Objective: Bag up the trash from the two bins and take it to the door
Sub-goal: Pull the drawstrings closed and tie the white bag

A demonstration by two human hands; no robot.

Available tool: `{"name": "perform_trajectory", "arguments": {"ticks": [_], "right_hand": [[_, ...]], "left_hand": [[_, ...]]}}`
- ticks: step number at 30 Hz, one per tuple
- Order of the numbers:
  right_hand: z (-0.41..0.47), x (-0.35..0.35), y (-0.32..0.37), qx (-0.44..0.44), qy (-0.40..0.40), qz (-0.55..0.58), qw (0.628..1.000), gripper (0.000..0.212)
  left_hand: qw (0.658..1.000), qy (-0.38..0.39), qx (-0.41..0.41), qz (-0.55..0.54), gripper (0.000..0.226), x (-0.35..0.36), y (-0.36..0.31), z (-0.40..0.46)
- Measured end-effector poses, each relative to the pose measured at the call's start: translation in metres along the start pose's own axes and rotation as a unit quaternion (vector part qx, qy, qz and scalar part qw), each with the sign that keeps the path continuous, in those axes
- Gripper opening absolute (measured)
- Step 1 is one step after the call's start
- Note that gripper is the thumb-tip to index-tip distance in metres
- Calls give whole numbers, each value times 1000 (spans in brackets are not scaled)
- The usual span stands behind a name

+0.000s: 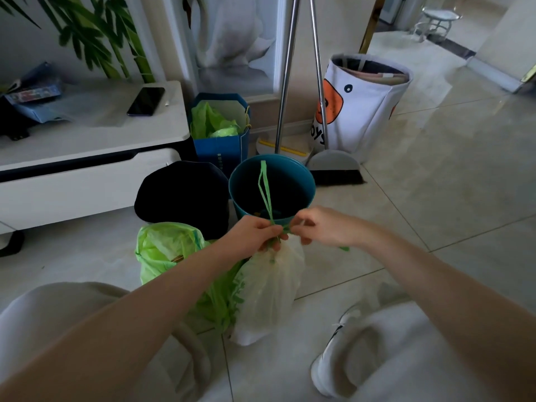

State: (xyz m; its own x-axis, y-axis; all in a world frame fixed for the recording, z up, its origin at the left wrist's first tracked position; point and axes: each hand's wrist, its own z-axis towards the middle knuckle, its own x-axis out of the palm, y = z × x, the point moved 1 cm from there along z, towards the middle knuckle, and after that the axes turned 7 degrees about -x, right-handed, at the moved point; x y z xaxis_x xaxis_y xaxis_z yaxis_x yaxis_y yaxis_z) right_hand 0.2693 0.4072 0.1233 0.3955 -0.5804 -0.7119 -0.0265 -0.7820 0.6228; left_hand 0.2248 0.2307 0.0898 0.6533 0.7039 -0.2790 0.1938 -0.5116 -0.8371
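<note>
Indoors, tiled floor [435, 175]; both hands knot white bag [269, 288].

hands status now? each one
Left hand: closed on the neck of the white trash bag.
Right hand: pinching the green drawstring.

Both arms fwd, left hand [255, 233] & right hand [322, 227] pinching.

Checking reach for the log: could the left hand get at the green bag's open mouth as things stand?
Probably yes: the green bag stands open just beside the left hand with nothing between, though that hand is busy pinching the white bag's drawstring.
</note>
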Motion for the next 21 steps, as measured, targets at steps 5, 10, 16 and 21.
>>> {"name": "perform_trajectory", "arguments": {"ticks": [5,10,16,21], "right_hand": [[-5,-6,-1,-2,56,81,995,26],[-12,-15,-6,31,85,180,980,42],[6,15,-11,-34,25,114,993,13],[19,27,-15,-37,-30,157,986,7]], "left_hand": [[992,-50,-41,-104,20,-6,0,4],[997,-24,-2,-68,17,-6,-6,-2],[999,30,32,-17,12,-4,-8,-8],[999,17,30,-4,6,-14,-9,-8]]}}
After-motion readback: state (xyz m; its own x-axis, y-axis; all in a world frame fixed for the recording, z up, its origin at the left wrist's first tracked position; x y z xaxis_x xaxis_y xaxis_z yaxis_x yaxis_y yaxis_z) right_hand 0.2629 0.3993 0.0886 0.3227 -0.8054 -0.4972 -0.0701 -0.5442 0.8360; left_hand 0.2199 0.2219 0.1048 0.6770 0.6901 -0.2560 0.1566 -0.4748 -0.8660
